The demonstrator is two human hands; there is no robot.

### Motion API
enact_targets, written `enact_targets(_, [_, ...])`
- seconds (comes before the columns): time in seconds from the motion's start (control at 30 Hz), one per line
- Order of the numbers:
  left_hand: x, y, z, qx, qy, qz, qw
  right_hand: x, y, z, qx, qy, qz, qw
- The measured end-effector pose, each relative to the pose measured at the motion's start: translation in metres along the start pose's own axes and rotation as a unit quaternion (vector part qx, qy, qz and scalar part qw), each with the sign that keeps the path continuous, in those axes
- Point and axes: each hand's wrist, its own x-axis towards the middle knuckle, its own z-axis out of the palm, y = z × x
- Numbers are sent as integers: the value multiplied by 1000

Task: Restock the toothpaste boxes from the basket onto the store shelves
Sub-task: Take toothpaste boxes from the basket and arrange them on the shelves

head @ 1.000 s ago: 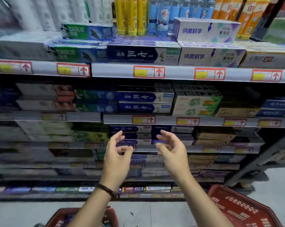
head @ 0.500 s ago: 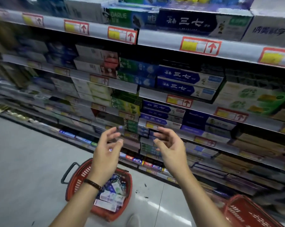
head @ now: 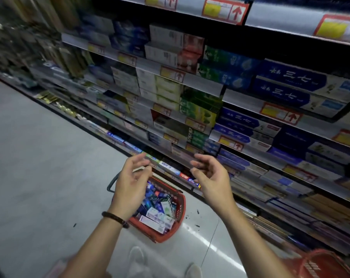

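A red basket (head: 179,218) stands on the floor below my hands, filled with several toothpaste boxes (head: 158,217) in blue, white and green. My left hand (head: 131,185) hovers above the basket's near side, fingers loosely curled and holding nothing. My right hand (head: 211,177) hangs to the right of it, palm turned inward, fingers relaxed and empty. Store shelves (head: 202,81) packed with toothpaste boxes run diagonally across the view, with blue boxes (head: 290,85) at the upper right.
A second red basket (head: 320,265) sits at the bottom right corner. Grey floor (head: 39,157) stretches to the left of the shelving. My shoes (head: 138,259) show at the bottom. Price tags with red arrows (head: 224,11) line the shelf edges.
The view has swung down and left from the shelves toward the floor basket. Both hands have stayed raised and empty, now over the basket.
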Motion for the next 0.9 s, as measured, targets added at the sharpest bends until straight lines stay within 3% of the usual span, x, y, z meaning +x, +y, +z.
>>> enact_targets(0.5, [90,-79,-82,5,-60,-34,998,23,39,120,-13,51,66,996])
enact_targets(0.9, [117,-189,-78,-1,-34,-94,995,57,161,157,14,42,148,988])
